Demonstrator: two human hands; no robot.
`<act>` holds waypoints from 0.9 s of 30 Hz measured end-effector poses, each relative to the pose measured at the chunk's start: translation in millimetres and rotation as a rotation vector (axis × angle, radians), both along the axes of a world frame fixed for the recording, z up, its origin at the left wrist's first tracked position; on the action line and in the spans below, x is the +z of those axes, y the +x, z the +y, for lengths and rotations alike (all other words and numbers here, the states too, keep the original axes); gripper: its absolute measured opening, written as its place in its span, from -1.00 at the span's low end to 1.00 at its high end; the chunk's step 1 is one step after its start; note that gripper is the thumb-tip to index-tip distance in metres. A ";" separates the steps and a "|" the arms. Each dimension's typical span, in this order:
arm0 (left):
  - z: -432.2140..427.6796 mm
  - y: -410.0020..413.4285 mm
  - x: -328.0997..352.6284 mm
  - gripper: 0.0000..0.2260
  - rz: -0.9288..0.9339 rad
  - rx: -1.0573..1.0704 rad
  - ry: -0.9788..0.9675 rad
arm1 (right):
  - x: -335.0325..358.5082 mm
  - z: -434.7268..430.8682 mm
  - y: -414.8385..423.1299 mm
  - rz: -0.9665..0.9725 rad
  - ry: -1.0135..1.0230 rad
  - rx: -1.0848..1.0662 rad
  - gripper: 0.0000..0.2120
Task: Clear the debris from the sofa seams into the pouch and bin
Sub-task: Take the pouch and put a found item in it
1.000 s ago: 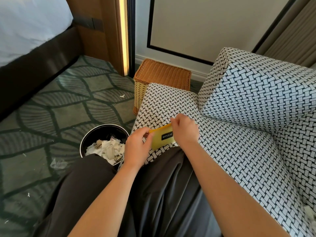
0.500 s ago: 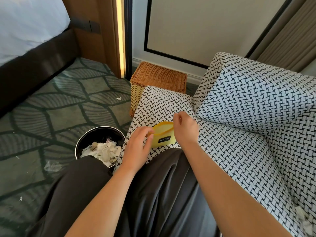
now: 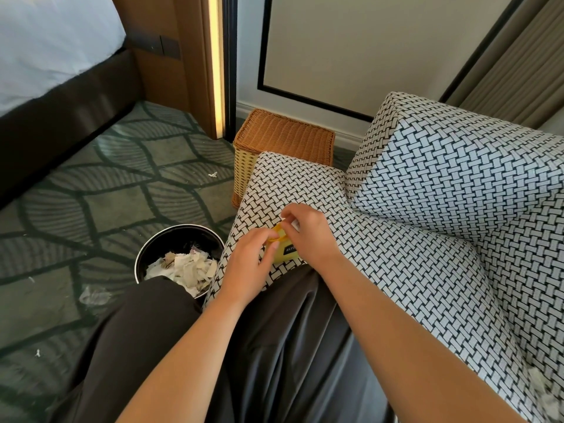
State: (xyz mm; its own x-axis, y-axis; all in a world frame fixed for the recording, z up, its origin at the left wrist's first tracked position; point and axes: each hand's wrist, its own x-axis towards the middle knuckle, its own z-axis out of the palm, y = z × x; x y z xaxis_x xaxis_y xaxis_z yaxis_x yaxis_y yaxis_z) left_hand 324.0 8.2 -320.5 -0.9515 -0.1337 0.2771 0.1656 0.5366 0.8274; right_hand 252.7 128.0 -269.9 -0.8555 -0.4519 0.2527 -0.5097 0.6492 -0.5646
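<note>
A small yellow pouch (image 3: 282, 251) with a dark label lies on the black-and-white woven sofa seat (image 3: 293, 184) in front of my lap. My left hand (image 3: 248, 267) pinches the pouch's near rim and holds its mouth apart. My right hand (image 3: 308, 232) pinches the far rim with curled fingers and covers much of the pouch. A round black bin (image 3: 180, 236) full of paper scraps stands on the carpet to the left of the seat. Pale debris (image 3: 546, 392) lies in the sofa seam at the lower right.
A wicker basket (image 3: 283, 138) stands beyond the seat's far end against the wall. The sofa's backrest cushion (image 3: 457, 166) rises on the right. Small scraps (image 3: 94, 296) dot the patterned carpet, and a bed (image 3: 45, 56) fills the upper left.
The pouch went from flat and closed to held open. Both hands shifted closer over its rim, and my right hand now covers more of it.
</note>
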 end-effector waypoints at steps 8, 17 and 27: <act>0.2 2.0 0.4 -0.90 0.020 -0.031 -0.043 | 0.9 0.8 0.1 0.042 -0.028 0.002 -0.84; 0.0 0.4 -1.8 -0.89 0.013 -0.008 -0.010 | 1.5 4.4 3.2 -0.030 -0.002 0.044 -0.72; 1.5 -10.2 9.1 -0.96 0.003 0.066 0.002 | -3.8 27.1 -11.1 -0.390 -0.196 -0.538 -0.78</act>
State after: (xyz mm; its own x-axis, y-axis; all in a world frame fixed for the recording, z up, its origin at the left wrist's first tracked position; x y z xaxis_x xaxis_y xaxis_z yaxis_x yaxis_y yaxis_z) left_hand 313.8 9.8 -311.3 -0.9397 -0.1966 0.2798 0.1325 0.5451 0.8279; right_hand 241.6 155.1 -273.7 -0.9929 0.0833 -0.0852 0.1185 0.6219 -0.7741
